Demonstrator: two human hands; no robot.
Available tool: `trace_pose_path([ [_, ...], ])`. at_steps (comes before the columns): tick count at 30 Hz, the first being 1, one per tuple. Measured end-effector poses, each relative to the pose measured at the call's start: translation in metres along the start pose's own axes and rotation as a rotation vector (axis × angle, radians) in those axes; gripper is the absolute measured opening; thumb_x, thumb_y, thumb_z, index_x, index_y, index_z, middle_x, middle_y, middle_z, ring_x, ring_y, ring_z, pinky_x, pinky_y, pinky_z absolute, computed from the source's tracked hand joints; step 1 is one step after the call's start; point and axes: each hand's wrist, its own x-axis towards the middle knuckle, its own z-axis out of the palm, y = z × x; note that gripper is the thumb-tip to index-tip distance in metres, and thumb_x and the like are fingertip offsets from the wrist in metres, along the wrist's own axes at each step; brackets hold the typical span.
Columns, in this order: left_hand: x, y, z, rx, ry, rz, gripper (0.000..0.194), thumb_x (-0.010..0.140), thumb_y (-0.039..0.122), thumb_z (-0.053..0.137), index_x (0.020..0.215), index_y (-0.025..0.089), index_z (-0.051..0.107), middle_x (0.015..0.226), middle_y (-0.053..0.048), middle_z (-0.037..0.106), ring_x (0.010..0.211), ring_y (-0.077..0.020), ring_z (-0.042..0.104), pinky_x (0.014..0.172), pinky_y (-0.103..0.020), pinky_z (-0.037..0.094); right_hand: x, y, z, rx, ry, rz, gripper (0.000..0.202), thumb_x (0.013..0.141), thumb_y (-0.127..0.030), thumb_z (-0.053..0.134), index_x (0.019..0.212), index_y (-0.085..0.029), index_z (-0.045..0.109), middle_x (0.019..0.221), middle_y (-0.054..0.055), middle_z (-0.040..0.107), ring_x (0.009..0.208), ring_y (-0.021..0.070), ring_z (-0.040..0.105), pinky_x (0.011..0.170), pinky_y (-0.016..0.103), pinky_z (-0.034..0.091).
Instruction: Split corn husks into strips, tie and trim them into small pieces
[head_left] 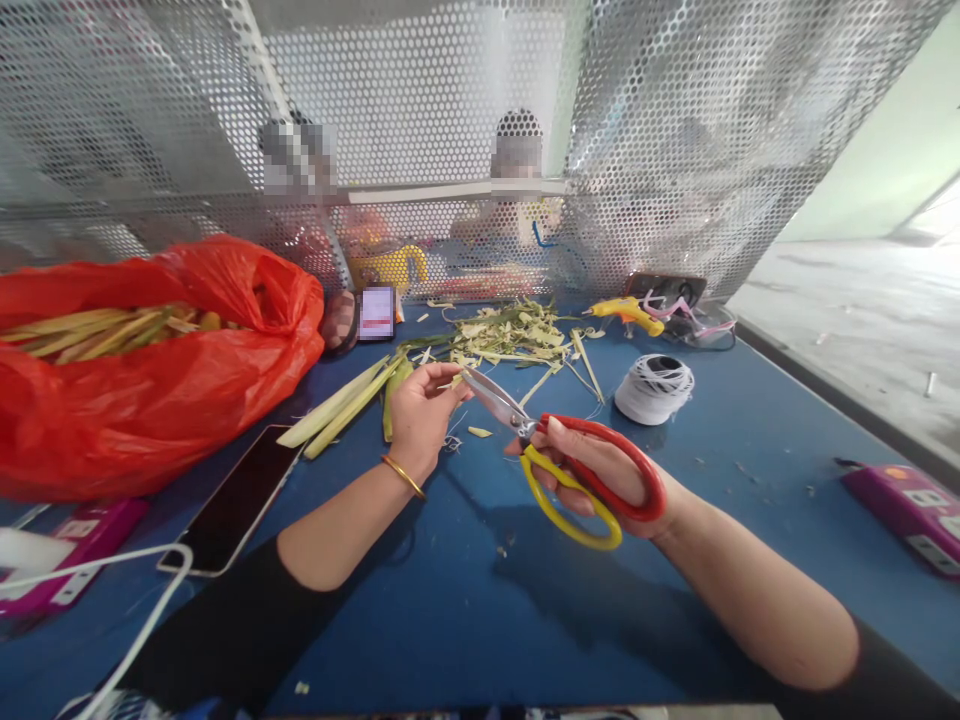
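Scissors, one pair, red and yellow handles, gripped in the right hand above the blue table, points just beside the left hand. Left hand: thumb and fingers pinched on a scrap, perhaps leaf, too small to be certain. Beyond: trimmings, heaped; thread, white, at right; bag, red, holding stalks, at left.

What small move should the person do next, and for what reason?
Perhaps ease the scissors slightly away from the left hand before closing them: the right hand grips them, and their tips appear right beside the left hand's fingers.
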Motion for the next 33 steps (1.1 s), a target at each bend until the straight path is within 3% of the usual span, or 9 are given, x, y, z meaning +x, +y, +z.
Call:
trace_pose_path([
  [9, -0.001, 0.001, 0.001, 0.001, 0.007, 0.012, 0.025, 0.052, 0.018, 0.079, 0.073, 0.014, 0.065, 0.064, 0.003, 0.066, 0.055, -0.0088, 0.06, 0.059, -0.022, 0.05, 0.001, 0.003, -0.001, 0.058, 0.013, 0.015, 0.041, 0.084, -0.055, 0.055, 0.085, -0.014, 0.061, 0.063, -0.002, 0.053, 0.035, 0.001, 0.036, 0.032, 0.015, 0.022],
  [16, 0.0, 0.0, 0.0, -0.008, 0.0, -0.02, 0.025, 0.052, 0.015, 0.078, 0.073, 0.014, 0.065, 0.063, 0.003, 0.065, 0.053, -0.0075, 0.06, 0.056, -0.02, 0.049, -0.001, 0.004, 0.0, -0.08, 0.045, -0.016, 0.044, 0.085, -0.057, 0.052, 0.084, -0.014, 0.061, 0.061, -0.003, 0.05, 0.034, 0.0013, 0.033, 0.032, 0.016, 0.02],
  [20, 0.001, 0.003, 0.0, -0.015, 0.012, -0.111, 0.022, 0.056, 0.014, 0.075, 0.075, 0.014, 0.064, 0.061, 0.003, 0.064, 0.05, -0.008, 0.061, 0.052, -0.018, 0.047, -0.003, 0.001, 0.004, -0.207, 0.058, -0.132, 0.048, 0.083, -0.059, 0.052, 0.093, -0.013, 0.062, 0.06, -0.004, 0.047, 0.035, 0.0028, 0.033, 0.034, 0.018, 0.027],
  [22, 0.001, 0.006, 0.0, -0.05, 0.024, -0.175, 0.021, 0.059, 0.013, 0.074, 0.077, 0.014, 0.064, 0.061, 0.004, 0.064, 0.05, -0.0092, 0.063, 0.051, -0.018, 0.048, -0.003, -0.001, 0.005, -0.282, 0.146, -0.216, 0.049, 0.081, -0.059, 0.054, 0.098, -0.013, 0.061, 0.057, -0.005, 0.045, 0.036, 0.0045, 0.034, 0.035, 0.02, 0.029],
  [25, 0.0, 0.01, 0.0, -0.131, 0.032, -0.314, 0.019, 0.063, 0.011, 0.072, 0.079, 0.015, 0.063, 0.062, 0.003, 0.065, 0.051, -0.0104, 0.064, 0.051, -0.02, 0.052, 0.001, -0.002, 0.0, -0.554, 0.406, -0.274, 0.047, 0.075, -0.058, 0.06, 0.096, -0.016, 0.062, 0.055, -0.006, 0.044, 0.041, 0.0078, 0.039, 0.041, 0.022, 0.033],
  [28, -0.002, 0.013, 0.001, -0.17, 0.038, -0.469, 0.011, 0.07, 0.01, 0.068, 0.079, 0.014, 0.062, 0.066, -0.001, 0.068, 0.053, -0.0107, 0.064, 0.051, -0.02, 0.053, 0.007, -0.001, -0.007, -0.955, 0.615, -0.211, 0.042, 0.075, -0.054, 0.061, 0.098, -0.019, 0.064, 0.058, -0.004, 0.052, 0.049, 0.0118, 0.046, 0.049, 0.024, 0.036],
  [31, -0.004, 0.015, 0.001, -0.19, 0.053, -0.553, 0.002, 0.077, 0.011, 0.064, 0.076, 0.013, 0.062, 0.066, -0.003, 0.068, 0.053, -0.0102, 0.063, 0.05, -0.02, 0.054, 0.01, 0.002, -0.007, -1.333, 0.65, -0.069, 0.039, 0.08, -0.047, 0.056, 0.107, -0.02, 0.062, 0.065, 0.001, 0.062, 0.058, 0.0167, 0.056, 0.053, 0.026, 0.035],
  [33, -0.004, 0.016, 0.002, -0.203, 0.056, -0.571, 0.003, 0.078, 0.013, 0.064, 0.075, 0.013, 0.063, 0.065, -0.003, 0.068, 0.051, -0.0099, 0.063, 0.05, -0.02, 0.053, 0.011, 0.004, -0.004, -1.548, 0.599, 0.002, 0.031, 0.083, -0.039, 0.054, 0.104, -0.019, 0.062, 0.074, 0.005, 0.068, 0.066, 0.0197, 0.062, 0.054, 0.026, 0.033],
])
